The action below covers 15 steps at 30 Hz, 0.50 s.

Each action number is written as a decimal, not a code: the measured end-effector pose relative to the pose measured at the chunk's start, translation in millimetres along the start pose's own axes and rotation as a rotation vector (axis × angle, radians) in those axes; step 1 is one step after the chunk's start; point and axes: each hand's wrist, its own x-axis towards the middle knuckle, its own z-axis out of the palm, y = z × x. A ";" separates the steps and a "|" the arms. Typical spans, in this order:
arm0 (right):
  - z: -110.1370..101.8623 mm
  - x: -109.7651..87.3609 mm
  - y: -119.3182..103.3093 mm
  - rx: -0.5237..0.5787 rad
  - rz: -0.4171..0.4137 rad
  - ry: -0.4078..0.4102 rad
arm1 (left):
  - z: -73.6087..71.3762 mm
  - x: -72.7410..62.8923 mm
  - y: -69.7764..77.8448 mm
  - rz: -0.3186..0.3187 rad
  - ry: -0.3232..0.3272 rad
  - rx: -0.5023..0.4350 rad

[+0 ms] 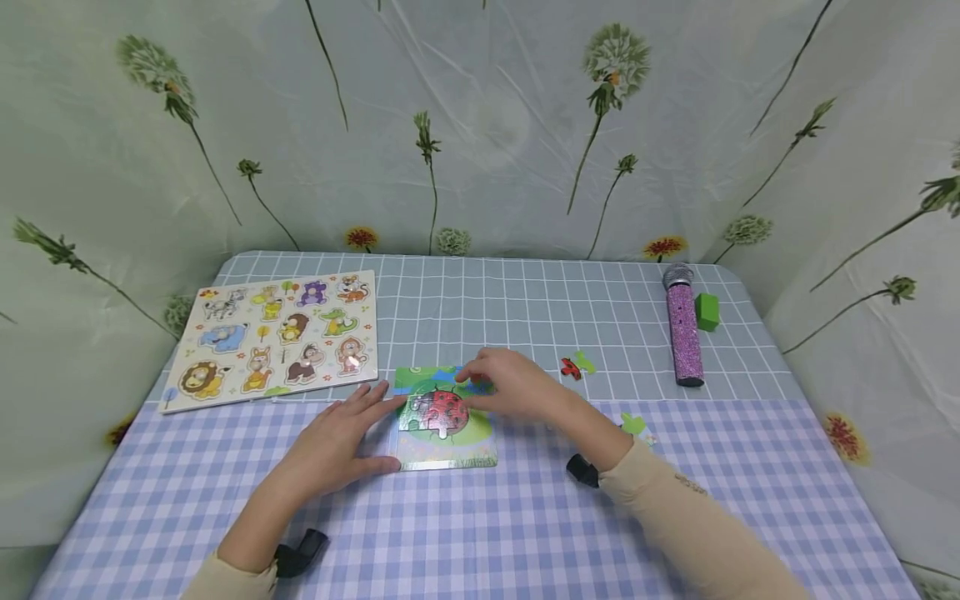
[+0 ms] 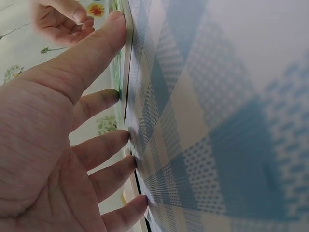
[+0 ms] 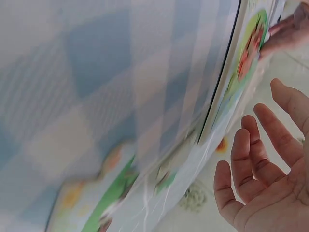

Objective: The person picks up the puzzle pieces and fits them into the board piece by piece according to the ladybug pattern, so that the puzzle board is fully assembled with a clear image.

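Note:
A small ladybug jigsaw puzzle (image 1: 480, 450) lies in its tray on the checked cloth, with the ladybug picture at its centre. My left hand (image 1: 330, 442) is spread at the tray's left side. In the left wrist view, the left thumb (image 2: 96, 48) rests at the tray's edge while the other fingertips touch the table. Over the puzzle's upper right reaches my right hand (image 1: 513, 383), fingers bent loosely. The right wrist view shows that hand's fingers (image 3: 244, 159) apart, with nothing between them, above the table surface.
Loose puzzle pieces, one red (image 1: 571, 368) and one green (image 1: 586, 362), lie right of the puzzle. Another green piece (image 1: 632, 422) is near the right forearm. An animal puzzle board (image 1: 258, 396) sits at back left; a glittery pink microphone (image 1: 684, 333) and green block (image 1: 707, 312) at back right.

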 end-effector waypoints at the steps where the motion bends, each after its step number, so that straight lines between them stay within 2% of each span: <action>1: -2.6 -1.9 2.7 0.004 0.005 0.005 | -0.2 -0.1 0.3 0.002 0.001 0.001; 15: -33.4 -37.3 44.7 0.086 0.138 0.108 | -3.0 -2.0 5.4 0.043 0.032 0.039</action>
